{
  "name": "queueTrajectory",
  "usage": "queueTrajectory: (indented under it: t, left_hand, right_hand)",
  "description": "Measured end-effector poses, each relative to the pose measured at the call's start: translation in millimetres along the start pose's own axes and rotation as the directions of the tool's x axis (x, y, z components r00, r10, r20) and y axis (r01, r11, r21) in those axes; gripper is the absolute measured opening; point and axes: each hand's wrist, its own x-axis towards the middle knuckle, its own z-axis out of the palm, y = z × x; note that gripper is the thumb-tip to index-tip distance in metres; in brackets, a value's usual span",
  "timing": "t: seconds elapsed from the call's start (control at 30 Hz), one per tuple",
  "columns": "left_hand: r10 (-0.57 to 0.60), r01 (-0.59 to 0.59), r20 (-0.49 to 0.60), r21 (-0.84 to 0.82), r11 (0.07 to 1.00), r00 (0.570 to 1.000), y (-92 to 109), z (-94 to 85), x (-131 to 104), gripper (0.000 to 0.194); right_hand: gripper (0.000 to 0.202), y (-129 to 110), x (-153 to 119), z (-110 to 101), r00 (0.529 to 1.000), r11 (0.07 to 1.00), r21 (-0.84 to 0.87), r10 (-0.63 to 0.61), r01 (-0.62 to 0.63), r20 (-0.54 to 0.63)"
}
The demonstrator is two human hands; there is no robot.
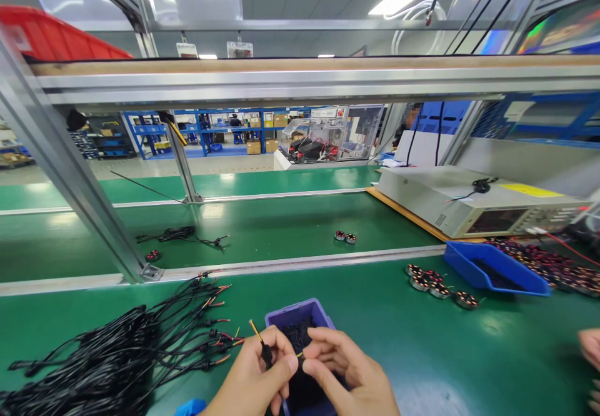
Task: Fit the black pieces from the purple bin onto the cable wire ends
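Note:
My left hand (pixel 262 372) is closed on a black cable end (pixel 266 355) whose yellow-tipped wire points up and left. Close on its right, my right hand (pixel 344 366) has thumb and forefinger nearly together at a small yellow-green wire tip (pixel 300 355) between the two hands. Both hands are over a purple bin (pixel 300 308) holding small black parts. To the left lies a big pile of black cables (pixel 107 353) with thin coloured wire ends.
Round motor parts (pixel 438 289) sit at the right near a blue tray (pixel 497 269). Behind is a grey instrument (pixel 469 197). A metal post (pixel 70 153) rises at left. Another person's hand (pixel 591 346) shows at the right edge. A blue object (pixel 190 407) lies at the bottom.

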Motion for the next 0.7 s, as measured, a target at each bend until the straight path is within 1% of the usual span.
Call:
queueTrajectory:
  t: [0.07,0.1,0.23,0.37,0.47,0.6,0.7]
  left_hand:
    - [-0.021,0.021,-0.013,-0.012,1.0,1.0,4.0,1.5,-1.1,0.049]
    - [-0.027,0.027,-0.018,-0.017,0.999,0.999,5.0,2.0,-1.3,0.049]
    - [-0.038,0.037,-0.026,-0.023,0.999,0.999,5.4,3.1,-1.7,0.043]
    - [-0.024,0.024,-0.033,-0.007,1.0,0.999,5.4,4.2,-2.3,0.037]
    - [-0.013,0.013,-0.035,0.015,1.0,0.999,6.6,5.1,-2.9,0.034]
    - [-0.006,0.008,-0.039,0.042,0.999,0.999,8.2,5.1,-3.5,0.034]
    - [0.007,-0.006,-0.027,0.053,0.999,1.0,6.7,3.7,-3.1,0.037]
  right_hand:
    - [0.025,-1.3,1.0,0.3,0.997,0.999,0.034,0.02,-0.018,-0.069]
    - [0.026,-2.4,1.7,-0.3,0.996,1.0,0.024,0.01,-0.008,-0.09]
    - [0.026,-7.3,3.0,-2.8,0.995,0.995,-0.083,-0.067,0.061,-0.075]
    - [0.024,-10.1,1.5,-0.8,0.986,0.987,-0.135,-0.104,0.086,-0.127]
    - [0.023,-11.0,1.5,-1.3,0.985,0.982,-0.151,-0.127,0.109,-0.115]
    - [0.021,-12.1,2.7,-4.9,0.989,0.978,-0.164,-0.137,0.126,-0.055]
    - [0.022,-12.2,1.8,-3.3,0.99,0.984,-0.146,-0.118,0.106,-0.077]
